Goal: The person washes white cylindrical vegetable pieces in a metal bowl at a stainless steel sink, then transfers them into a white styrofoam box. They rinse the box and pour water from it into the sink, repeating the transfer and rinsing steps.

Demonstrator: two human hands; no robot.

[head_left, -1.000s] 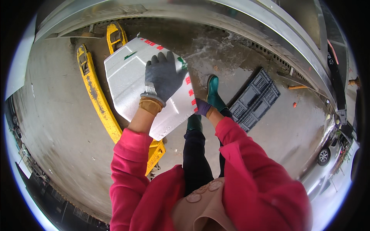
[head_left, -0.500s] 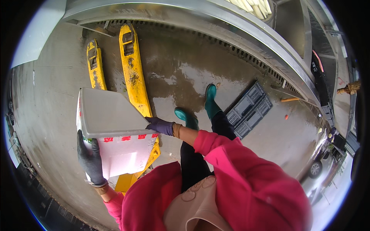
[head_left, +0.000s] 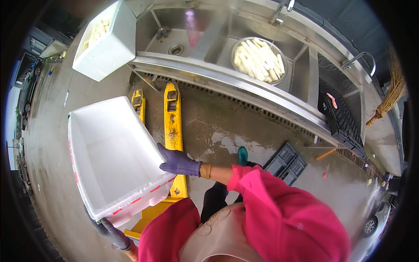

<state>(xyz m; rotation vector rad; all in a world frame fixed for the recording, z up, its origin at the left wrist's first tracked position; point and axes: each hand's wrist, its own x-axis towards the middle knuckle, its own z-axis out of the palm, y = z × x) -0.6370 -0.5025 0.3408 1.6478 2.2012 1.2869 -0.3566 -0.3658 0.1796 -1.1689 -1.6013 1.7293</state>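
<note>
A white foam box (head_left: 115,153) with red marks on its outer walls is held at my left side, its open top showing a bare white inside. My right hand (head_left: 181,163), in a purple glove, grips the box's right rim, thumb and fingers on either side of the wall. At the near left corner my left hand (head_left: 111,233), in a dark grey glove, holds the box from below and outside. Most of its fingers are hidden by the box. Below the box lies a yellow pallet jack (head_left: 174,126) on the wet floor.
Ahead runs a steel sink (head_left: 214,72) with a round basin of peeled white stalks (head_left: 259,61) under a running tap. Another foam box (head_left: 111,48) stands at its left end. A black crate (head_left: 342,118), a straw broom (head_left: 388,94) and a grey folded crate (head_left: 286,163) are to the right.
The foam box has turned and come nearer, so its white inside now shows. My left hand has moved down around its corner. The view has tilted up, bringing in the sink.
</note>
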